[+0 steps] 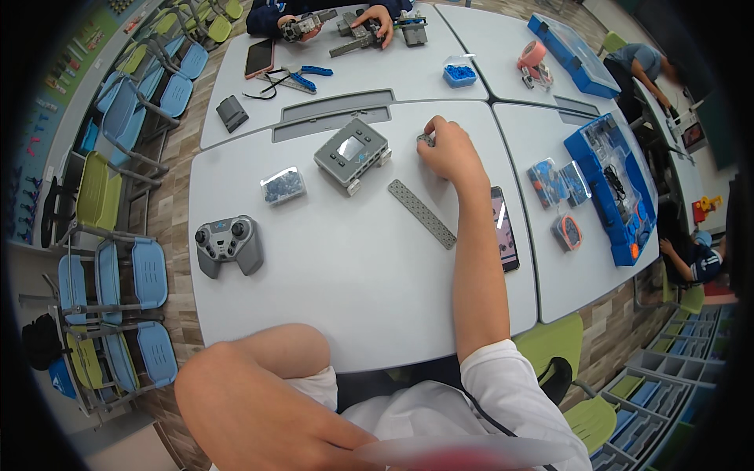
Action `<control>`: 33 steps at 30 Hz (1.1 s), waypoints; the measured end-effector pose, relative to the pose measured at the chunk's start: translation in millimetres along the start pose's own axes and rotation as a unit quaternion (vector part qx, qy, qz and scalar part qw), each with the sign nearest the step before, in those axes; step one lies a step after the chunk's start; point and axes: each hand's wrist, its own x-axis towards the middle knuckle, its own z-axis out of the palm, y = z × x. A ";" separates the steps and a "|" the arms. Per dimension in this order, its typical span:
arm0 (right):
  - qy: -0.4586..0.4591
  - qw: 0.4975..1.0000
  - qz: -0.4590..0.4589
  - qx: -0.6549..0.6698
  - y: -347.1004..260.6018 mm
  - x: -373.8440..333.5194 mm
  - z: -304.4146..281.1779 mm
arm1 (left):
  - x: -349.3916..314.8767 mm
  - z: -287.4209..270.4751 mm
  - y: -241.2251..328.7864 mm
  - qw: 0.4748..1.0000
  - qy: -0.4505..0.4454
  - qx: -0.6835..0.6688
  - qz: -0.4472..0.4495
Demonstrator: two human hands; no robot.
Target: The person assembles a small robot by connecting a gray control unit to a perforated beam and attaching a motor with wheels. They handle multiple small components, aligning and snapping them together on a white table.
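Observation:
My right hand [453,153] reaches to the far part of the white table, its fingers closed on a small dark grey piece [426,140] at the tabletop. Just below the hand lies a long grey perforated plate [422,213], set diagonally. Left of the hand is a grey control block with a small screen [351,151], white connectors at its side. Farther left stand a clear box of small dark parts [283,186] and a grey game controller [228,242]. A phone [503,231] lies beside my right forearm. My left arm bends at the lower left; its hand is out of sight.
Across the table, another person's hands [375,23] handle grey building parts. Near them lie blue-handled pliers [302,77], another phone [260,58], a grey block [232,114] and a box of blue pieces [459,74]. A blue parts case [633,253] stands open at right.

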 end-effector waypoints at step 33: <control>-0.016 1.000 0.006 -0.005 0.4 1.4 -0.7 | 2.3 2.9 0.0 0.999 0.030 0.023 0.003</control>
